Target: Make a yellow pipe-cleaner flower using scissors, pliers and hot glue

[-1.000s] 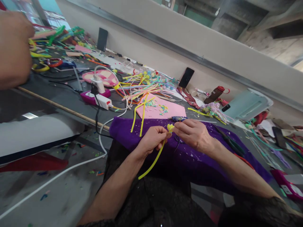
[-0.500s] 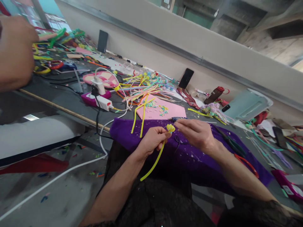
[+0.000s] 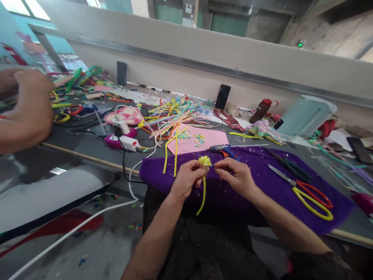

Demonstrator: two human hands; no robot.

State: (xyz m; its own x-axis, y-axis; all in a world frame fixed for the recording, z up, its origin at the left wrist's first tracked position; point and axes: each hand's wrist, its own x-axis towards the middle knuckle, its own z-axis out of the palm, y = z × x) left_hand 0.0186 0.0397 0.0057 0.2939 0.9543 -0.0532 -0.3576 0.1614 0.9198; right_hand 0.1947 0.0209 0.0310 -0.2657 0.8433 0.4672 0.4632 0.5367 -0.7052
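My left hand point(image 3: 186, 179) pinches yellow stem point(image 3: 201, 196) just under its frilly head point(image 3: 204, 161); stem hangs down over purple cloth point(image 3: 262, 182). My right hand point(image 3: 234, 175) fingers pinched shut, just right of head, nearer.

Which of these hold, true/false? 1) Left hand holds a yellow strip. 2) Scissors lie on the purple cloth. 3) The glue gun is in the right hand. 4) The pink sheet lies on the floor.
1) True: the left hand grips the yellow strip just below its frilled top.
2) True: the scissors lie on the purple cloth.
3) False: the glue gun lies on the cloth beyond the right hand.
4) False: the pink sheet lies on the table.
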